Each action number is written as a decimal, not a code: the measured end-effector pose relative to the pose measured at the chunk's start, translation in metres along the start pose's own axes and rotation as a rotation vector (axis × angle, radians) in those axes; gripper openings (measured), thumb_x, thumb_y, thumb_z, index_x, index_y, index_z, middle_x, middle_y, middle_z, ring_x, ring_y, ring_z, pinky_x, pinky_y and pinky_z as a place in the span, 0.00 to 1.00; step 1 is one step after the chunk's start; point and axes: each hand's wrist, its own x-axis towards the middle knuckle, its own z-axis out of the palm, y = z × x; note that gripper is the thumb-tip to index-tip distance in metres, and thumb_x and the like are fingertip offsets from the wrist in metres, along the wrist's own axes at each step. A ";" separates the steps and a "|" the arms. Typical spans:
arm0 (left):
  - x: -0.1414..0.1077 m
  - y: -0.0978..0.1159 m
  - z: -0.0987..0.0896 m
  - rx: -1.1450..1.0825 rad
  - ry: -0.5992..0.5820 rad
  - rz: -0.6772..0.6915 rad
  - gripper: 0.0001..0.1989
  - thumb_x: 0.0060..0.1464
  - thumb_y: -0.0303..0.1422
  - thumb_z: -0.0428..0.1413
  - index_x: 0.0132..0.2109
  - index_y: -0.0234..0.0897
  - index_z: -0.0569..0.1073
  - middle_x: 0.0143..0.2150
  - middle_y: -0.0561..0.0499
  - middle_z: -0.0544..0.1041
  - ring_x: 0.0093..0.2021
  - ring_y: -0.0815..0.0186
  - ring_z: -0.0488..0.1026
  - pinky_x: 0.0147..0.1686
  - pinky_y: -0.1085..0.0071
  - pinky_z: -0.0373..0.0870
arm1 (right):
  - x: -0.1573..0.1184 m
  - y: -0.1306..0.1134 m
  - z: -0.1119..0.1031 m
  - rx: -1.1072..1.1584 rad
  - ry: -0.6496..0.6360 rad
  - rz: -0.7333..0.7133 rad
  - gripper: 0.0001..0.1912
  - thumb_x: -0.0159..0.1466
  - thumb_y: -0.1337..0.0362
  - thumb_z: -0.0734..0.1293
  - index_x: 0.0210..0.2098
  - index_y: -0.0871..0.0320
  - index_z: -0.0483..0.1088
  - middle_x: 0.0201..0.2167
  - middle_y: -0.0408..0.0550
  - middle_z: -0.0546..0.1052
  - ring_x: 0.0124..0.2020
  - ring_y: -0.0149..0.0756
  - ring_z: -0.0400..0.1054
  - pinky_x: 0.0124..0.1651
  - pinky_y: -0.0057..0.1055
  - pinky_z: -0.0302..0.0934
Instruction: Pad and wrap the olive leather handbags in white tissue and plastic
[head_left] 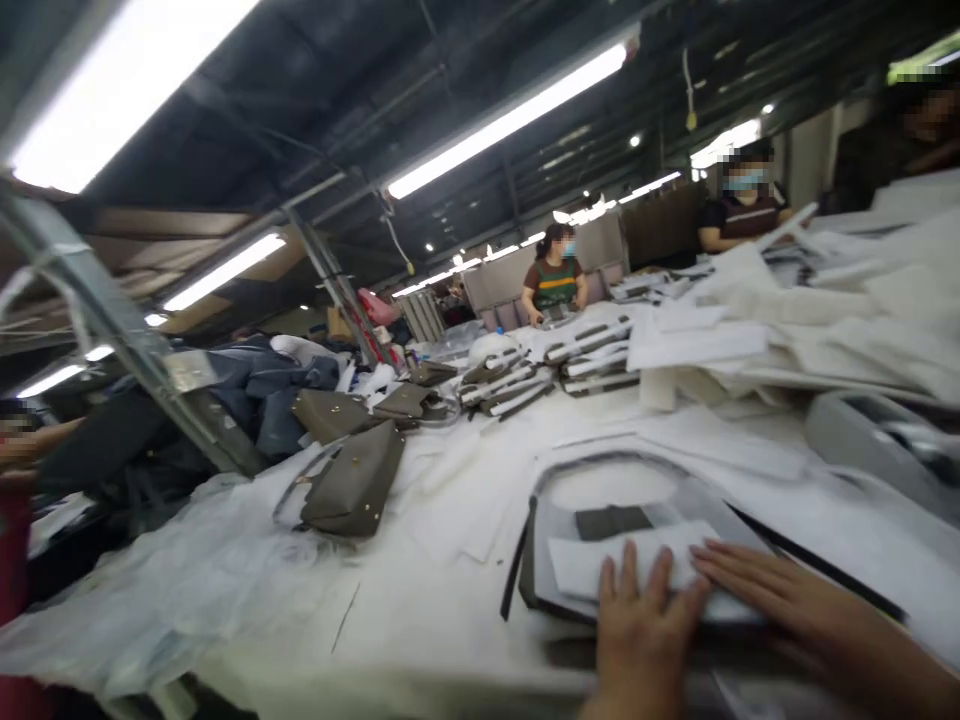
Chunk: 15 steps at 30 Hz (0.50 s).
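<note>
Beneath both hands' fingertips lay the white sheet (577, 568); left fingers (629, 575) splayed, right fingers (739, 570) nearly together.

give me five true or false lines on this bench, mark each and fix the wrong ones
1. The left hand and right hand both rest on the white sheet. True.
2. The right hand is closed around a bag handle. False: its fingers lie outstretched on the white sheet.
3. A dark patch shows just beyond the white sheet. True.
4. The dark bag with gold studs is under the left hand. False: it lies apart, to the left.
5. The long ceiling light is lit. True.
</note>
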 end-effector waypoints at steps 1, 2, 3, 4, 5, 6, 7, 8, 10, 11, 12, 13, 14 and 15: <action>-0.001 -0.002 -0.011 -0.047 -0.054 -0.019 0.24 0.65 0.36 0.49 0.66 0.61 0.61 0.69 0.60 0.62 0.65 0.52 0.66 0.55 0.52 0.73 | 0.003 -0.005 -0.009 0.010 -0.055 -0.005 0.40 0.57 0.74 0.62 0.67 0.44 0.59 0.61 0.43 0.72 0.59 0.42 0.69 0.57 0.37 0.70; 0.000 -0.004 -0.021 -0.087 -0.102 -0.028 0.26 0.65 0.34 0.49 0.67 0.59 0.59 0.70 0.59 0.59 0.66 0.51 0.63 0.57 0.50 0.71 | 0.007 -0.009 -0.018 0.027 -0.082 0.008 0.39 0.58 0.75 0.62 0.67 0.47 0.60 0.61 0.45 0.71 0.60 0.42 0.68 0.60 0.38 0.67; 0.003 -0.005 -0.029 -0.122 -0.161 -0.028 0.28 0.65 0.33 0.50 0.69 0.56 0.57 0.72 0.57 0.56 0.68 0.50 0.59 0.60 0.48 0.68 | 0.011 -0.012 -0.024 0.047 -0.111 0.016 0.37 0.59 0.76 0.63 0.67 0.50 0.60 0.61 0.47 0.71 0.62 0.41 0.66 0.62 0.39 0.66; 0.007 -0.005 -0.036 -0.158 -0.210 -0.014 0.30 0.63 0.35 0.53 0.69 0.53 0.56 0.72 0.55 0.55 0.69 0.48 0.57 0.61 0.45 0.66 | 0.014 -0.015 -0.029 0.066 -0.126 0.019 0.36 0.60 0.76 0.63 0.66 0.52 0.61 0.61 0.50 0.72 0.62 0.41 0.65 0.62 0.40 0.65; 0.011 -0.004 -0.042 -0.199 -0.258 -0.014 0.31 0.61 0.39 0.56 0.69 0.49 0.57 0.73 0.51 0.55 0.70 0.46 0.54 0.62 0.42 0.63 | 0.018 -0.017 -0.032 0.069 -0.122 0.028 0.33 0.61 0.75 0.64 0.65 0.54 0.63 0.60 0.51 0.72 0.63 0.42 0.65 0.63 0.41 0.64; 0.015 -0.003 -0.046 -0.230 -0.292 -0.009 0.32 0.60 0.42 0.57 0.68 0.45 0.59 0.72 0.48 0.57 0.70 0.45 0.54 0.62 0.40 0.61 | 0.021 -0.019 -0.035 0.068 -0.131 0.020 0.31 0.62 0.73 0.66 0.65 0.55 0.63 0.60 0.52 0.72 0.63 0.42 0.65 0.62 0.42 0.65; 0.019 0.000 -0.049 -0.253 -0.310 -0.024 0.32 0.59 0.45 0.57 0.67 0.42 0.61 0.71 0.45 0.59 0.70 0.46 0.54 0.62 0.39 0.60 | 0.023 -0.021 -0.037 0.062 -0.128 0.016 0.30 0.63 0.71 0.67 0.64 0.56 0.64 0.60 0.53 0.73 0.62 0.43 0.65 0.62 0.42 0.65; 0.022 0.003 -0.051 -0.270 -0.313 -0.053 0.30 0.59 0.47 0.57 0.64 0.39 0.64 0.70 0.42 0.61 0.70 0.46 0.54 0.63 0.38 0.59 | 0.025 -0.023 -0.038 0.052 -0.127 0.012 0.28 0.64 0.69 0.67 0.63 0.57 0.65 0.59 0.54 0.73 0.62 0.44 0.66 0.62 0.43 0.65; 0.026 0.011 -0.050 -0.289 -0.285 -0.129 0.25 0.61 0.47 0.54 0.59 0.37 0.68 0.68 0.41 0.64 0.70 0.50 0.56 0.63 0.38 0.58 | 0.026 -0.026 -0.039 0.035 -0.127 0.009 0.27 0.64 0.66 0.68 0.62 0.60 0.66 0.59 0.56 0.73 0.61 0.45 0.66 0.61 0.44 0.66; 0.027 0.015 -0.047 -0.295 -0.260 -0.162 0.23 0.62 0.45 0.54 0.58 0.37 0.68 0.67 0.41 0.66 0.69 0.52 0.57 0.64 0.38 0.57 | 0.026 -0.027 -0.039 0.030 -0.127 0.007 0.27 0.64 0.65 0.69 0.62 0.61 0.66 0.59 0.56 0.73 0.61 0.46 0.66 0.61 0.45 0.66; 0.027 0.018 -0.043 -0.298 -0.233 -0.183 0.22 0.63 0.44 0.53 0.59 0.37 0.67 0.66 0.42 0.67 0.69 0.53 0.58 0.65 0.39 0.56 | 0.026 -0.027 -0.038 0.029 -0.125 0.008 0.27 0.64 0.64 0.69 0.62 0.61 0.66 0.59 0.57 0.73 0.61 0.47 0.66 0.61 0.45 0.66; 0.027 0.020 -0.038 -0.299 -0.207 -0.188 0.22 0.64 0.41 0.53 0.60 0.37 0.66 0.66 0.43 0.67 0.69 0.55 0.58 0.65 0.40 0.55 | 0.025 -0.028 -0.037 0.032 -0.120 0.011 0.27 0.64 0.64 0.69 0.62 0.61 0.66 0.59 0.57 0.73 0.61 0.47 0.66 0.61 0.46 0.66; 0.025 0.021 -0.033 -0.297 -0.182 -0.181 0.22 0.64 0.39 0.53 0.62 0.37 0.64 0.66 0.45 0.68 0.69 0.57 0.59 0.66 0.42 0.55 | 0.024 -0.028 -0.035 0.040 -0.114 0.016 0.27 0.64 0.64 0.69 0.62 0.61 0.66 0.59 0.57 0.73 0.61 0.47 0.66 0.61 0.46 0.66; 0.023 0.022 -0.028 -0.293 -0.159 -0.171 0.24 0.64 0.38 0.53 0.64 0.38 0.63 0.65 0.46 0.68 0.69 0.58 0.60 0.67 0.44 0.54 | 0.023 -0.028 -0.034 0.052 -0.110 0.025 0.28 0.64 0.65 0.69 0.62 0.61 0.66 0.59 0.57 0.73 0.61 0.47 0.66 0.61 0.46 0.65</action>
